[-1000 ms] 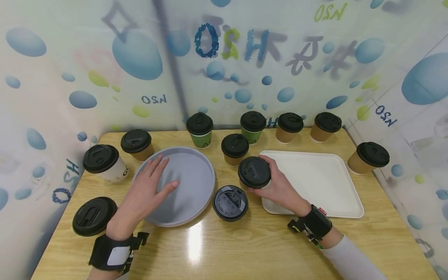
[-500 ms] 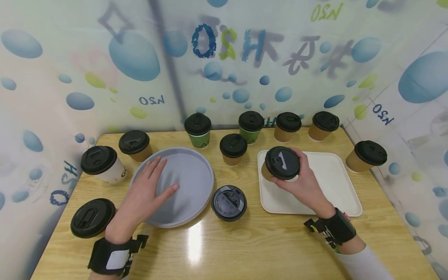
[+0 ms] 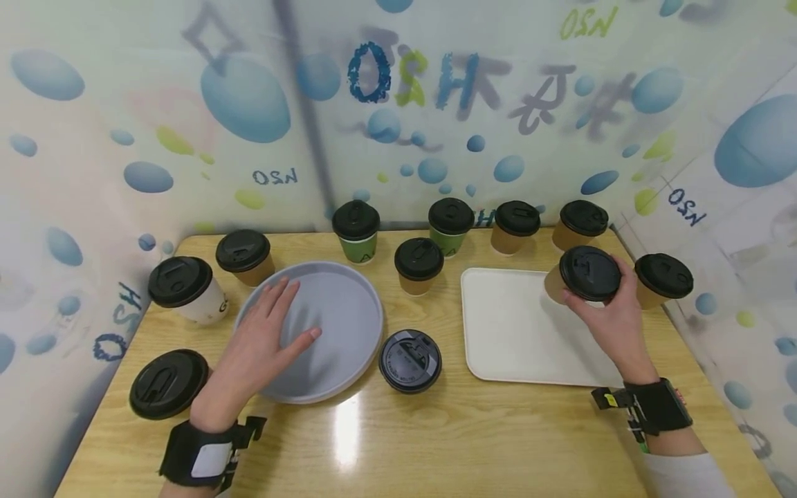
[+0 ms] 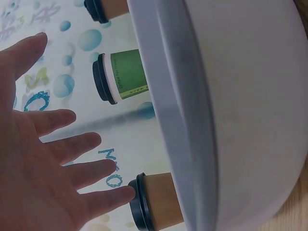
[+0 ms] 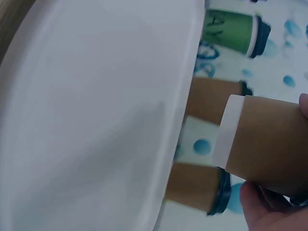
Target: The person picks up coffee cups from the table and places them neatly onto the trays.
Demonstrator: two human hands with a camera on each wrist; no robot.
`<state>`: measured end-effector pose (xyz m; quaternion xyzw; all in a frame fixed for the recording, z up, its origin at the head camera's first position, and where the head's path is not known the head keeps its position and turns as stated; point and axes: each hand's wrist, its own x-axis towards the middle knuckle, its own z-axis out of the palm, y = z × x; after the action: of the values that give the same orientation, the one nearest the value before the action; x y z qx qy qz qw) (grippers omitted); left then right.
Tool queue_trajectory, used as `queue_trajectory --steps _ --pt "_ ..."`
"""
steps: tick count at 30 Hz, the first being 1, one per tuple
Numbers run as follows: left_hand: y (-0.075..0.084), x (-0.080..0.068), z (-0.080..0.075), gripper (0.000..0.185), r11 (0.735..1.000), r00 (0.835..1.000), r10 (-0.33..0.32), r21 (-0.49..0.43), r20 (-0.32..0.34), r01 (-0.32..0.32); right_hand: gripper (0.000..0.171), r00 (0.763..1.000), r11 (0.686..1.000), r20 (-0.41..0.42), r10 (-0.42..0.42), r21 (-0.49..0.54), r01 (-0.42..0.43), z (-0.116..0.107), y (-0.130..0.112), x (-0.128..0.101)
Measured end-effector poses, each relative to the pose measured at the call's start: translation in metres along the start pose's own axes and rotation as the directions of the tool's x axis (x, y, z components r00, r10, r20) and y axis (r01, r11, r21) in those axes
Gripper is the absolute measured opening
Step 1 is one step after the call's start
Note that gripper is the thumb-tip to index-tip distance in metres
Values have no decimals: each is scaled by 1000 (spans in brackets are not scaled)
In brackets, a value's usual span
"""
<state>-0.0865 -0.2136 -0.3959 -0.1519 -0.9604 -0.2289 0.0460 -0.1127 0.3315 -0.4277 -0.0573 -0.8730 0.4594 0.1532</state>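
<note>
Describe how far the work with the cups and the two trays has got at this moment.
Done: nothing rests on the white tray or the grey round tray yet. In hand: the right hand holds a brown lidded cup above the white tray's far right corner; the left hand rests flat on the grey tray. Left: the other lidded cups stand on the table, such as the white cup.

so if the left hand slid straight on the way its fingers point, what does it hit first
Probably the far rim of the gray round tray that the left hand rests on, then the green cup behind; depth is unclear.
</note>
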Motion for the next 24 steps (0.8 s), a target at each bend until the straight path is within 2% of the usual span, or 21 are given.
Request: queue_trajectory --steps 4,7,12,24 --pt "-2 2 3 84 1000 1000 20 5 -10 -20 100 996 996 -12 89 -21 -90 -15 20 1" --pt "-3 4 4 84 1000 1000 27 11 -10 -27 101 992 991 -20 122 -61 -123 -23 29 1" --pt "-3 3 4 85 1000 1000 24 10 -3 -24 103 993 985 -32 116 -128 -119 -27 37 5" --pt "-6 -6 1 83 1000 1000 9 -1 -29 -9 106 990 975 34 134 -184 -125 -23 41 23"
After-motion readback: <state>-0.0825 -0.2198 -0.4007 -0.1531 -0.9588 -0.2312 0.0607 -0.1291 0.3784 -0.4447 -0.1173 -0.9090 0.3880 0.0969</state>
